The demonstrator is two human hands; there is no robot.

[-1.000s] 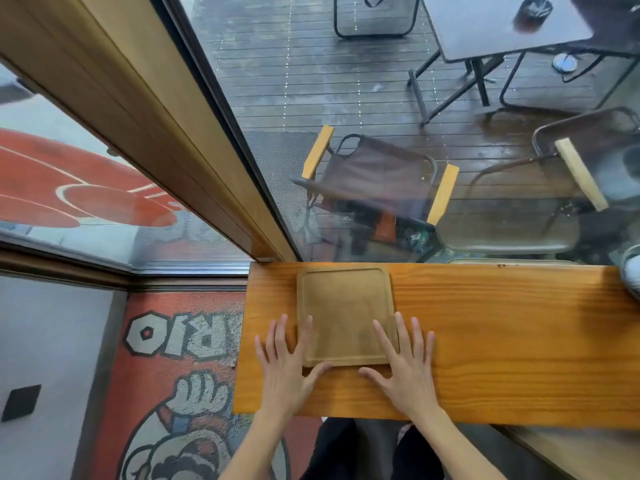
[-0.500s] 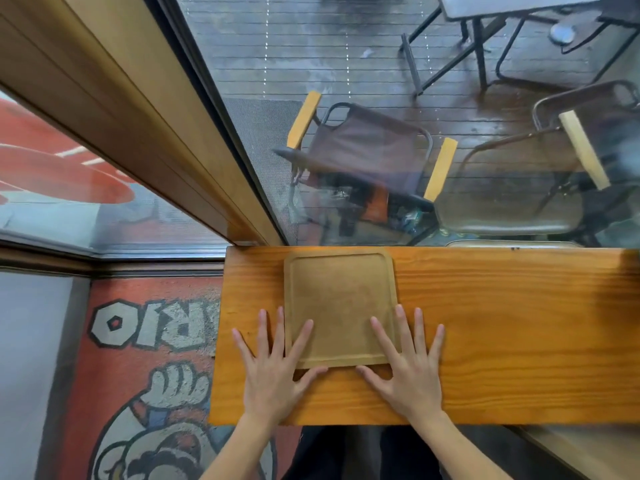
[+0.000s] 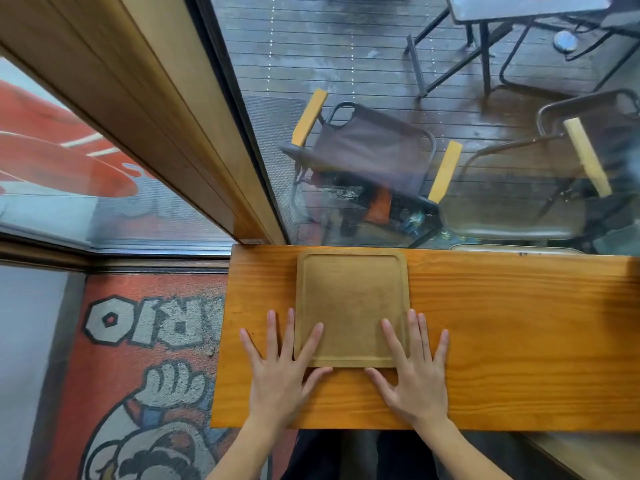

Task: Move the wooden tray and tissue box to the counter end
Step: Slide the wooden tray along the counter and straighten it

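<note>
A square wooden tray (image 3: 351,299) with a raised rim lies flat on the orange wooden counter (image 3: 502,341), near the counter's left end and against the window. My left hand (image 3: 282,368) rests flat with fingers spread at the tray's near left corner, its index finger lying over the rim. My right hand (image 3: 414,367) lies flat at the near right corner, two fingers over the rim. Neither hand grips the tray. No tissue box is in view.
The counter's left end (image 3: 221,341) drops to a floor with a red cartoon mat (image 3: 138,375). A window (image 3: 415,133) runs along the counter's far edge, with a wooden frame post (image 3: 166,126) at the left. Chairs and a table stand outside.
The tray sits a little farther from me, now against the window edge, with both flat hands following it. The camera view has shifted slightly.
</note>
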